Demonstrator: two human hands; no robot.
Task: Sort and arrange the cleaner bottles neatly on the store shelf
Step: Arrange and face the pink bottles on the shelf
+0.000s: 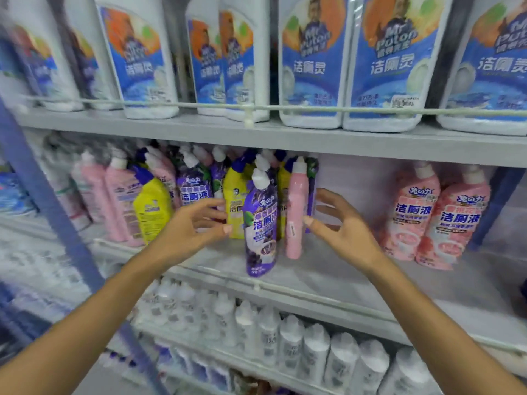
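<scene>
A: Both your hands are up at the middle shelf (370,283) — your left hand (188,232) spread open, fingers loose, gripping nothing, hovering in front of a yellow bottle (235,206).

B: And your right hand (346,226) is just as wide, palm turned inward, thumb close beside the slim pink bottle (296,212); whether it touches, I cannot tell.

A: Between your hands stands the purple cleaner bottle (261,226), white cap on top, tilted slightly, out front near the shelf edge.

B: The slim pink bottle is upright just to its right. Behind them there's a crowded mix: pink, yellow and purple bottles all jumbled toward the left.

A: Off to the right, well apart, two pink-labelled bottles (433,215) stand side by side, with bare shelf between them and the cluster.

B: Above, big white jugs (382,64) with blue labels line the top shelf behind a rail. Below, rows of white bottles (285,340).
</scene>
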